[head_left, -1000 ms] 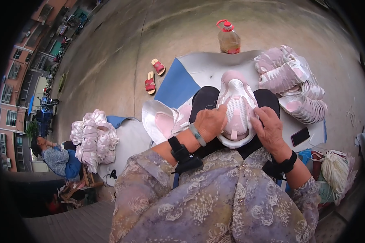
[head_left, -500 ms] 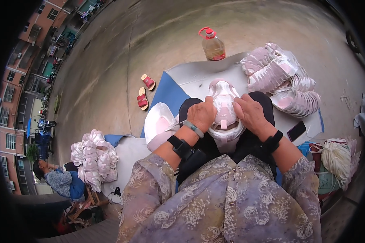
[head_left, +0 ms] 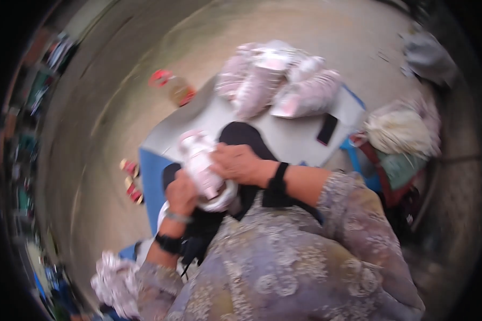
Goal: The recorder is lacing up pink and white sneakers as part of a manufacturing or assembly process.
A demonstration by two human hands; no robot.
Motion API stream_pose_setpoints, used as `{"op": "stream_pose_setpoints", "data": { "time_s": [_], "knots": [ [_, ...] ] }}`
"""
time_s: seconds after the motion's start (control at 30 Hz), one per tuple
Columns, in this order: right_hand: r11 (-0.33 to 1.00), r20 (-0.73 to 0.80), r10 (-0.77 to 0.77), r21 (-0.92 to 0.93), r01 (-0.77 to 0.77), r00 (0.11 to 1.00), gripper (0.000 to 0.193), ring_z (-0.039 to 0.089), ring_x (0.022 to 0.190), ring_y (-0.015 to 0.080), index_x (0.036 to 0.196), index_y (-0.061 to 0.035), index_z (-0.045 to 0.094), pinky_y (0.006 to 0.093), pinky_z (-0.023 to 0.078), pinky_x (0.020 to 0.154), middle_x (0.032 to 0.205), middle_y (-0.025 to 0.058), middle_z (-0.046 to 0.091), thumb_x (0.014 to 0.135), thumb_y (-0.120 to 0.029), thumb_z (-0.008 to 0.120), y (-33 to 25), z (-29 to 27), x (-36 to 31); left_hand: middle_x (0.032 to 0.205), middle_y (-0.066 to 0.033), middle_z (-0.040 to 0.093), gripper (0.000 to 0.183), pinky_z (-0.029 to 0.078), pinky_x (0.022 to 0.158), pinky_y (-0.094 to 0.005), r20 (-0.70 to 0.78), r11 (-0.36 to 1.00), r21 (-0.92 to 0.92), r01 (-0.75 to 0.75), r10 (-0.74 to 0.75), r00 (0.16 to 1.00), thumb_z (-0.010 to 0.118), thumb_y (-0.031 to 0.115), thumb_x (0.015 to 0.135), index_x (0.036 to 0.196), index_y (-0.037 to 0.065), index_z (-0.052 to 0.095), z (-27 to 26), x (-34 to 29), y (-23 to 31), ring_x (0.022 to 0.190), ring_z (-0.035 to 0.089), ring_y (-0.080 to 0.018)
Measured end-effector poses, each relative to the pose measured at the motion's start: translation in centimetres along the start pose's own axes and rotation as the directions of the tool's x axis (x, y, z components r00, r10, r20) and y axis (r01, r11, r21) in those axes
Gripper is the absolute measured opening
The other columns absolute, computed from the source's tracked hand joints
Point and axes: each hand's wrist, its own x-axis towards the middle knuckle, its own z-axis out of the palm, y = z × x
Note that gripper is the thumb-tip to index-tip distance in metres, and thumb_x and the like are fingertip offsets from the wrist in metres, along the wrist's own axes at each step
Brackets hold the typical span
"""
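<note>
A white and pale pink shoe upper lies over my lap, its toe pointing away from me. On its left edge, my left hand is closed with the fingers curled. My right hand grips the opposite side, thumb and fingers bent near the middle of the upper. Motion blur hides the fingertips and any lace between them. Both wrists carry dark straps.
Stacks of pink-white shoe uppers lie on the grey and blue sheet, with a dark phone nearby. An oil bottle, red slippers, a bag with pale cords and another bundle of uppers surround me.
My view has swung to the right, so the surroundings appear shifted left and turned. Both hands stay on the shoe upper, which now looks tilted.
</note>
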Motion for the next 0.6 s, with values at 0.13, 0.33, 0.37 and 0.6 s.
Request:
{"op": "stream_pose_setpoints", "data": {
  "time_s": [0.13,0.33,0.37,0.6],
  "knots": [
    [0.93,-0.02,0.296,0.233,-0.283,0.955,0.019,0.056,0.076,0.0272,0.088,-0.0083,0.058,0.0364,0.047,0.062,0.082,0.0085,0.054,0.081,-0.026,0.06,1.7,-4.4,-3.4,0.062,-0.025,0.053,0.01,0.04,0.051,-0.0526,0.054,0.993,-0.054,0.109,-0.106,0.993,0.041,0.013,0.087,0.082,0.005,0.044,-0.9,-0.7,0.7,0.059,0.053,-0.0448],
    [0.706,-0.238,0.603,-0.285,-0.648,0.761,0.008,0.057,0.068,0.0286,0.077,-0.0083,0.06,0.0396,0.044,0.061,0.076,0.0091,0.057,0.07,-0.008,0.064,9.6,-13.5,-18.7,0.066,-0.0253,0.053,0.018,0.038,0.052,-0.0492,0.09,0.983,-0.101,0.15,-0.141,0.986,0.042,0.02,0.094,0.087,0.004,0.048,-1.7,-1.1,2.2,0.064,0.053,-0.0455],
    [0.65,-0.332,0.644,-0.239,-0.722,0.69,0.006,0.056,0.067,0.0289,0.076,-0.0077,0.06,0.0397,0.043,0.06,0.075,0.01,0.057,0.071,-0.008,0.062,9.8,-15.3,-20.6,0.066,-0.0253,0.053,0.018,0.038,0.052,-0.0492,0.097,0.982,-0.112,0.15,-0.14,0.985,0.042,0.02,0.094,0.087,0.004,0.048,-1.6,-1.1,2.4,0.064,0.053,-0.0455],
    [0.188,-0.501,0.77,-0.415,-0.89,0.396,0.006,0.057,0.069,0.0291,0.077,-0.0085,0.061,0.0387,0.045,0.064,0.074,0.0103,0.056,0.073,-0.013,0.061,9.3,-23.0,-30.5,0.066,-0.0238,0.053,0.016,0.04,0.052,-0.0445,0.093,0.985,-0.132,0.112,-0.1,0.991,0.045,0.016,0.093,0.087,0.001,0.05,-1.6,-0.8,2.8,0.063,0.054,-0.0431]
  ]
}}
